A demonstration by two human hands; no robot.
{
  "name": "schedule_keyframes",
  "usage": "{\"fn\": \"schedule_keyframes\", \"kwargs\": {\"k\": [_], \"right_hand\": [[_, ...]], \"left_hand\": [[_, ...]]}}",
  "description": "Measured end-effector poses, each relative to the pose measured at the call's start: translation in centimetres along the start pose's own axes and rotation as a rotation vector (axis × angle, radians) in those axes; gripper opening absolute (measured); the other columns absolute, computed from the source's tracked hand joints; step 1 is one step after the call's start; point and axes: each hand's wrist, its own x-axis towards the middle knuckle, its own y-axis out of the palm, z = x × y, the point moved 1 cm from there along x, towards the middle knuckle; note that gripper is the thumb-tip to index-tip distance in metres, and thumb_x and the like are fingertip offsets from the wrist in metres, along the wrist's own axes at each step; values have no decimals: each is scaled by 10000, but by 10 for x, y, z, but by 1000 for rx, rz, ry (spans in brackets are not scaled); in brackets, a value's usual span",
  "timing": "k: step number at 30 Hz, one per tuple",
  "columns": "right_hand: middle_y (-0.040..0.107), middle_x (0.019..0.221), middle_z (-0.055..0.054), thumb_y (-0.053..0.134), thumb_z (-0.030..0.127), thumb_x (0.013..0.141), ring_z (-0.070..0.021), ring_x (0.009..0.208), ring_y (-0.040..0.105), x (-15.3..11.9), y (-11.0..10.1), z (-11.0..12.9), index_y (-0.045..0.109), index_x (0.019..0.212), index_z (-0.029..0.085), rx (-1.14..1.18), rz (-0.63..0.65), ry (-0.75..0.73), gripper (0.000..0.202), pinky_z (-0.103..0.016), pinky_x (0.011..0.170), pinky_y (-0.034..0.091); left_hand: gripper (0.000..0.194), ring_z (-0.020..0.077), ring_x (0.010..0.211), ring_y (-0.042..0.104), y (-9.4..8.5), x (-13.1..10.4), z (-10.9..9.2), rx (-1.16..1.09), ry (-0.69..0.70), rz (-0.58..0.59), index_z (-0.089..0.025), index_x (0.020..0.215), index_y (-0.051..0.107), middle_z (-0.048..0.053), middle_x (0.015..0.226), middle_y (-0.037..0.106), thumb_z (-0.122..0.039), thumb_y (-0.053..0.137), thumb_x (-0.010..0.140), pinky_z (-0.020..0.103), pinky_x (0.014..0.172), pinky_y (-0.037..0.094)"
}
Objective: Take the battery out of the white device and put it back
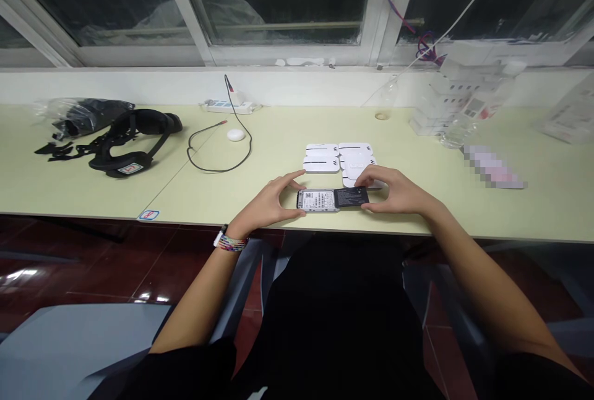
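My left hand (265, 203) grips the left end of a small flat electronic device (317, 200), thumb on the near edge and fingers on the far edge. The device has a grey rim, and a white printed label faces up from its open back. Between the thumb and fingers of my right hand (392, 191) is a flat black battery (351, 197) with fine print. The battery's left end meets the device's right end; I cannot tell whether it overlaps it. Just behind lie several white rounded devices or covers (321, 165) with dark stripes and a logo, some partly under my right fingers.
Along the left are a black headset (134, 140), a plastic-wrapped bundle (90, 116), a black cable (218, 170) and a white round case (236, 135). A power strip (229, 106) is by the wall. White boxes (457, 93), clear bottles (459, 130) and a blurred pink packet (494, 168) stand right.
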Motion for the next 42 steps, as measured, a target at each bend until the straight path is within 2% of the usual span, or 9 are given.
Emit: {"fn": "schedule_keyframes", "kwargs": {"k": [14, 42], "right_hand": [[752, 1137, -53, 843, 331, 820, -282, 1050, 722, -2, 0, -2, 733, 1103, 292, -13, -12, -11, 306, -496, 952, 637], [757, 1138, -53, 852, 335, 825, -286, 1041, 729, -2, 0, -2, 739, 1125, 304, -13, -15, -19, 321, -504, 937, 653]], "left_hand": [[924, 336, 1413, 651, 0, 0, -2, 13, -7, -4, -360, 1685, 436, 52, 1409, 756, -364, 895, 883, 549, 1274, 421], [903, 344, 1426, 635, 0, 0, -1, 20, -3, 1, -372, 1679, 448, 52, 1421, 753, -390, 887, 890, 570, 1277, 415]]}}
